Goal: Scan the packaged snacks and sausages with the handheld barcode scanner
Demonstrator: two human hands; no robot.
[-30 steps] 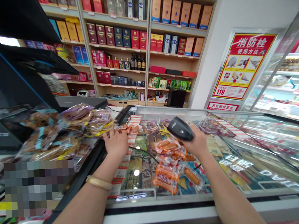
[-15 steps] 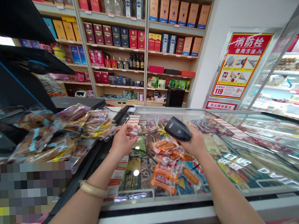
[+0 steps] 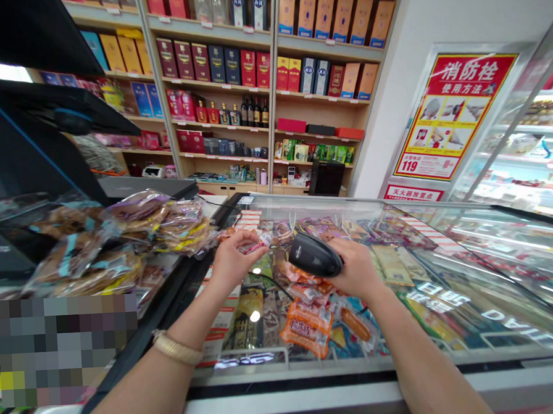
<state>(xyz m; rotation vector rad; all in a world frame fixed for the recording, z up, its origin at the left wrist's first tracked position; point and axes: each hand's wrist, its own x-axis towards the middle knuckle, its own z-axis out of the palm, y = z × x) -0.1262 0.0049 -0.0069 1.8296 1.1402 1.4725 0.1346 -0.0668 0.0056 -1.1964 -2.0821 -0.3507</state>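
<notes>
My left hand (image 3: 230, 262) pinches a small clear-and-red wrapped snack (image 3: 262, 242), likely a packaged sausage, by its edge above the glass. In my right hand (image 3: 357, 267) is a black barcode scanner (image 3: 313, 256), its head pointing left toward that packet. Beneath the scanner, orange packs of sausages (image 3: 306, 332) lie heaped on the glass lid (image 3: 276, 377) of a display freezer. A single wrapped sausage (image 3: 357, 323) rests at the heap's right side. The scanner hides part of the heap.
Bagged brown foods (image 3: 98, 266) pile up on the counter at left, beside a dark monitor and stand (image 3: 18, 146). Shelves of boxed bottles (image 3: 225, 67) fill the back wall. A red-and-yellow fire hydrant sign (image 3: 455, 117) hangs at right. A thin cable (image 3: 275, 280) crosses the glass.
The scanner has moved left and slightly down, nearer the left hand. My left hand has shifted a little to the right with the packet, closing the gap between them.
</notes>
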